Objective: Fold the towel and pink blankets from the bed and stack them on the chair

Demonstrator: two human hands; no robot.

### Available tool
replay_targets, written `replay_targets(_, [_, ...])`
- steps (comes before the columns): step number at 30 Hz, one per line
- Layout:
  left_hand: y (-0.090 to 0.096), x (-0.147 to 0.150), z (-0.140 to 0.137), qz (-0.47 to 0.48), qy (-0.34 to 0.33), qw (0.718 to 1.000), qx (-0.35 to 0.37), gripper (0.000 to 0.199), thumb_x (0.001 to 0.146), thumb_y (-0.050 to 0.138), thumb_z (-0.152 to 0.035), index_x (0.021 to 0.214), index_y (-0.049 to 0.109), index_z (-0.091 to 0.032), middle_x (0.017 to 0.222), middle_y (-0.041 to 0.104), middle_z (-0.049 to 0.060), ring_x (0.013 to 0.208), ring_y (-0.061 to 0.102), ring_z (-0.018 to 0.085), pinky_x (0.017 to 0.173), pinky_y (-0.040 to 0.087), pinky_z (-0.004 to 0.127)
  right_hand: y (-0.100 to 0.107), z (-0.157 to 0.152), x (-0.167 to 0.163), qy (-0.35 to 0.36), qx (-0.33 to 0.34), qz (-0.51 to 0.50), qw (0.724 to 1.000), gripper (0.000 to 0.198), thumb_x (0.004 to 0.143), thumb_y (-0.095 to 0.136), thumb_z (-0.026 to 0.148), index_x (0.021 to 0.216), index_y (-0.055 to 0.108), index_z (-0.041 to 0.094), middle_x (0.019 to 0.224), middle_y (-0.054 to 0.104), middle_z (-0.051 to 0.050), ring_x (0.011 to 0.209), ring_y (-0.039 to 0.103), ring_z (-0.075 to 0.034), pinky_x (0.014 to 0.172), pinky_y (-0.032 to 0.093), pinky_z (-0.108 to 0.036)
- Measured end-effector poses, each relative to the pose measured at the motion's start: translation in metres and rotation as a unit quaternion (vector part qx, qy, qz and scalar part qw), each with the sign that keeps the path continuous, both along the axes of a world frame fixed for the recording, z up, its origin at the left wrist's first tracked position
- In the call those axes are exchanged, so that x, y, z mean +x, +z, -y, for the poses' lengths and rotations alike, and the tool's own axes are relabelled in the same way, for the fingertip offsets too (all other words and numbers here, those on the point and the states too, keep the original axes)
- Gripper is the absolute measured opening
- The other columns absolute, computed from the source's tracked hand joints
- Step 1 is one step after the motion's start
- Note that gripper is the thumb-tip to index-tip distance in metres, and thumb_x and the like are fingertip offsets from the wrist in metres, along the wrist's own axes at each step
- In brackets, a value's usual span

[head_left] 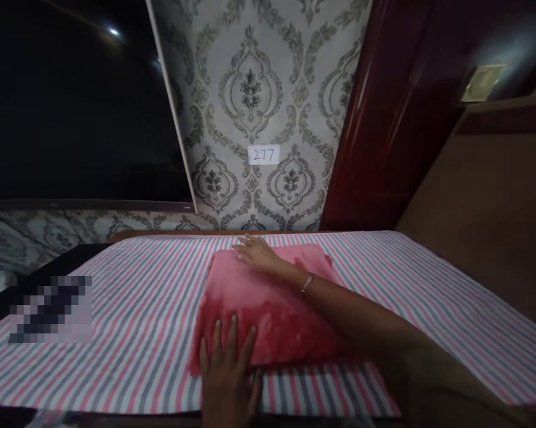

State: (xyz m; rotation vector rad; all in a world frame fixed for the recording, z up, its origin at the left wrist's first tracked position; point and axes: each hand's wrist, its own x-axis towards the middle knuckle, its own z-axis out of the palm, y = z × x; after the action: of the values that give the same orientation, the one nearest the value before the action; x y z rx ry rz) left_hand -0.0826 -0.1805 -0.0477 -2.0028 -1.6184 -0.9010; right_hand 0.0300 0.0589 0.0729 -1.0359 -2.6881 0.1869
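A folded piece of cloth [268, 309], light pink at the back and deeper red toward me, lies flat on a table covered with a striped cloth [134, 309]. My left hand [227, 362] rests on its near left corner, fingers spread and stretched out. Across the cloth reaches my right arm, a thin bracelet at the wrist. My right hand [256, 254] lies flat near the far edge of the folded cloth, its fingers extended to the left. Neither hand grips anything.
A large dark TV screen [80, 107] stands at the back left. Patterned wallpaper [250, 89] carries a paper label [263, 155] reading 277. To the right rise a dark red glossy panel [384, 119] and a brown surface [491, 226]. A blurred-out patch [51, 309] covers something on the table's left.
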Motion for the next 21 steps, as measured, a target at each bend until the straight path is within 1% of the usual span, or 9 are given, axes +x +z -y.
replay_targets(2, [0.003,-0.001,0.0,0.005,-0.001,1.0,0.011,0.084,0.082,0.063,-0.021,0.157,0.029,-0.035,0.166,0.027,0.006,0.152,0.019,0.038,0.12,0.015,0.065,0.003,0.025,0.029,0.052,0.003,0.007,0.999,0.054,0.103,0.037,0.051,0.151,0.045,0.028,0.164,0.028,-0.007,0.153,0.016,-0.027,0.123,0.013,-0.052])
replay_targets(5, [0.013,0.009,-0.001,0.003,-0.018,0.999,0.039,0.081,0.085,0.06,-0.023,0.159,0.027,-0.027,0.162,0.034,0.011,0.152,0.022,0.036,0.121,0.013,0.063,0.0,0.057,0.076,0.089,-0.023,0.03,0.995,0.057,0.101,0.04,0.056,0.152,0.043,0.03,0.165,0.026,-0.006,0.154,0.013,-0.028,0.122,0.011,-0.057])
replay_targets(7, [0.02,0.027,-0.004,-0.033,-0.069,0.996,0.042,0.077,0.086,0.059,-0.021,0.157,0.031,-0.022,0.159,0.04,0.012,0.151,0.025,0.033,0.122,0.014,0.059,-0.006,0.07,0.102,0.093,-0.04,0.041,0.994,0.057,0.102,0.039,0.055,0.153,0.041,0.03,0.165,0.025,-0.006,0.154,0.011,-0.029,0.122,0.009,-0.059])
replay_targets(9, [0.023,0.054,-0.009,-0.075,-0.123,0.989,0.02,0.072,0.085,0.059,-0.021,0.154,0.039,-0.022,0.157,0.043,0.011,0.15,0.027,0.031,0.123,0.014,0.056,-0.014,0.074,0.12,0.094,-0.045,0.042,0.994,0.055,0.103,0.036,0.054,0.154,0.039,0.031,0.165,0.025,-0.006,0.154,0.011,-0.028,0.121,0.006,-0.06])
replay_targets(11, [0.021,0.081,-0.014,-0.084,-0.138,0.987,-0.005,0.072,0.081,0.064,-0.026,0.15,0.045,-0.025,0.159,0.039,0.011,0.15,0.026,0.034,0.122,0.011,0.059,-0.022,0.07,0.132,0.092,-0.041,0.041,0.994,0.056,0.104,0.035,0.053,0.155,0.036,0.031,0.165,0.026,-0.007,0.154,0.012,-0.027,0.122,0.004,-0.059])
replay_targets(14, [0.009,0.107,-0.019,-0.057,-0.122,0.991,-0.012,0.076,0.074,0.072,-0.035,0.146,0.05,-0.031,0.162,0.035,0.009,0.151,0.018,0.043,0.118,0.007,0.067,-0.031,0.051,0.141,0.061,-0.031,0.043,0.997,0.058,0.103,0.035,0.055,0.156,0.034,0.031,0.165,0.025,-0.006,0.154,0.014,-0.027,0.122,0.005,-0.056])
replay_targets(16, [0.002,0.111,-0.02,-0.058,-0.125,0.99,-0.009,0.076,0.074,0.073,-0.036,0.146,0.051,-0.031,0.162,0.035,0.009,0.151,0.015,0.044,0.118,0.007,0.068,-0.035,0.034,0.145,0.019,-0.026,0.047,0.998,0.058,0.103,0.034,0.055,0.156,0.035,0.033,0.166,0.023,-0.004,0.154,0.013,-0.028,0.122,0.006,-0.057])
replay_targets(18, [0.0,0.108,-0.018,-0.066,-0.126,0.99,-0.009,0.075,0.076,0.072,-0.036,0.147,0.05,-0.031,0.162,0.035,0.008,0.151,0.015,0.043,0.118,0.007,0.068,-0.038,0.015,0.148,-0.022,-0.024,0.044,0.998,0.056,0.103,0.035,0.053,0.155,0.036,0.033,0.166,0.023,-0.003,0.154,0.013,-0.029,0.121,0.005,-0.059])
replay_targets(21, [0.007,0.104,-0.015,-0.077,-0.119,0.99,-0.018,0.075,0.078,0.069,-0.033,0.15,0.046,-0.031,0.164,0.032,0.007,0.152,0.015,0.042,0.119,0.008,0.065,-0.043,-0.011,0.151,-0.098,-0.069,-0.018,0.993,0.056,0.1,0.041,0.051,0.153,0.041,0.033,0.165,0.028,-0.003,0.153,0.015,-0.029,0.122,0.005,-0.057])
